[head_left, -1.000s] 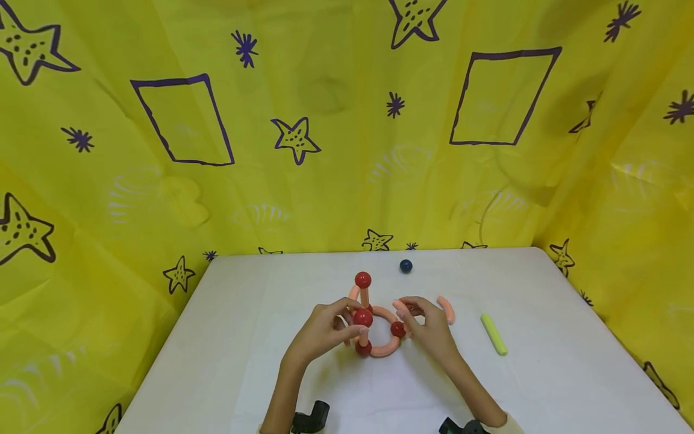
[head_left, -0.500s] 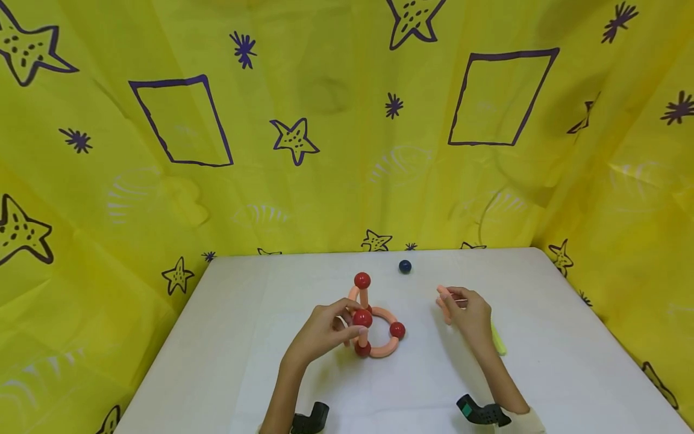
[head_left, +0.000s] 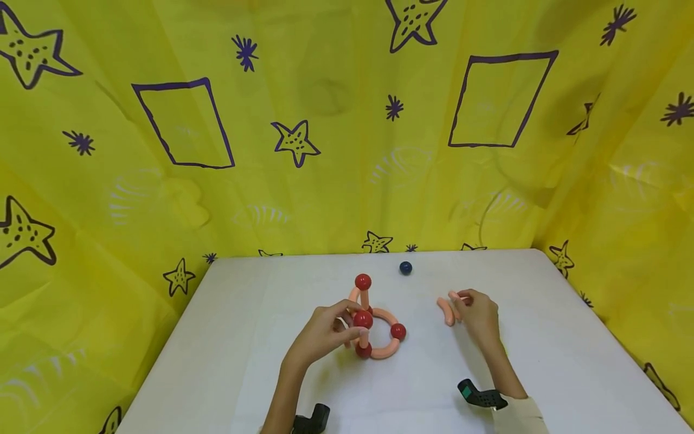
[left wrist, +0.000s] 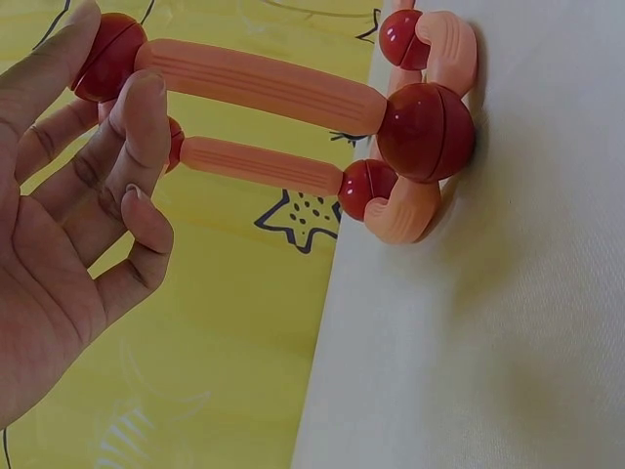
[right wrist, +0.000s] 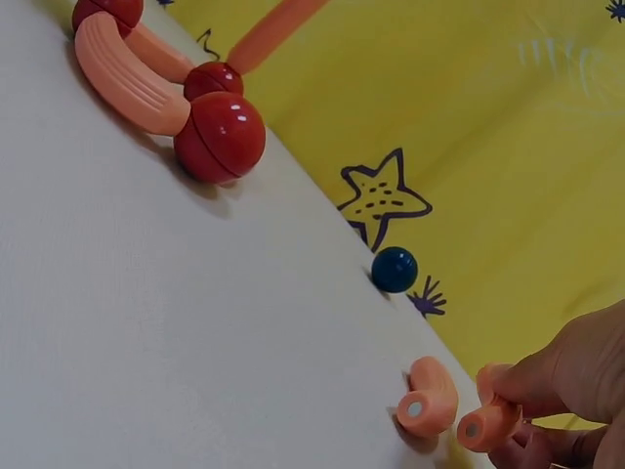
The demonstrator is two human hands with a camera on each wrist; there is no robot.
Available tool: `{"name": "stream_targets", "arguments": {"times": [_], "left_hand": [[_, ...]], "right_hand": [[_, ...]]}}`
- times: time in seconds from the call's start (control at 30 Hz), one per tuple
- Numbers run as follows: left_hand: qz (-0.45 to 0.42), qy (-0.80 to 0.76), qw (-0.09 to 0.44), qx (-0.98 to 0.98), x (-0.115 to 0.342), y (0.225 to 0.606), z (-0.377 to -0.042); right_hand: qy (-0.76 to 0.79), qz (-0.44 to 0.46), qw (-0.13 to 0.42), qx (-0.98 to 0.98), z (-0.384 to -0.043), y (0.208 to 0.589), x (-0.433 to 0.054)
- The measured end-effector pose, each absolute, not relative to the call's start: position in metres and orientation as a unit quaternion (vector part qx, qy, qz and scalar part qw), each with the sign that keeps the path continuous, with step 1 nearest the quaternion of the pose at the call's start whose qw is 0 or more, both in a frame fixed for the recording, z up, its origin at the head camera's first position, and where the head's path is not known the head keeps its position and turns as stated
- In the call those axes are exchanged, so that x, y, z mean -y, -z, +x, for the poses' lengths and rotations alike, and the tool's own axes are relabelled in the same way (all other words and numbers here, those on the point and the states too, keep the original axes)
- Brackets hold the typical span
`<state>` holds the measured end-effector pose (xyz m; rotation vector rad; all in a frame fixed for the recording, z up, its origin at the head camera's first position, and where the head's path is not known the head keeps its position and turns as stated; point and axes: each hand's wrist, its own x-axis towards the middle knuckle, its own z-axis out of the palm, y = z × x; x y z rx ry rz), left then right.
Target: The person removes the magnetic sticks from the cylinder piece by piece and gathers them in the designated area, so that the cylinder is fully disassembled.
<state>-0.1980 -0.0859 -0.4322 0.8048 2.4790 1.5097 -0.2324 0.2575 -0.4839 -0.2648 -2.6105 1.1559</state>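
Note:
A frame of red balls and orange rods point(head_left: 385, 349) stands on the white table; several curved rods and balls form a ring at its base, with straight rods rising from it. My left hand point(head_left: 320, 334) pinches the red ball point(left wrist: 109, 57) on top of the nearer upright rod point(left wrist: 264, 83) between thumb and fingers. To the right, my right hand point(head_left: 479, 316) pinches a short curved orange rod point(right wrist: 491, 422) low over the table. Beside it lies a similar curved rod point(right wrist: 430, 396), a small pale disc showing at its end.
A dark blue ball point(head_left: 405, 267) sits near the table's back edge. Yellow cloth point(head_left: 336, 199) with drawn stars hangs behind the table point(head_left: 217, 361) and at both sides. The yellow-green stick is almost wholly hidden behind the right forearm.
My right hand has moved right, away from the ring, carrying a curved rod to beside the loose one. The left hand keeps its hold on the ball.

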Motion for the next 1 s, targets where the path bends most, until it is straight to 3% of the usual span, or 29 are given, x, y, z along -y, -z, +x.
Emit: {"name": "stream_targets", "arguments": {"times": [0.6,1.0], "left_hand": [[0.263,-0.502,0.071,-0.821,0.086,0.433,-0.197],[0.266,-0.499,0.066,-0.822,0.087,0.432,-0.198]], "right_hand": [[-0.374,-0.093,0.114,0.916,-0.239,0.504,-0.257],[-0.379,-0.081,0.127,0.913,-0.236,0.499,-0.256]]}}
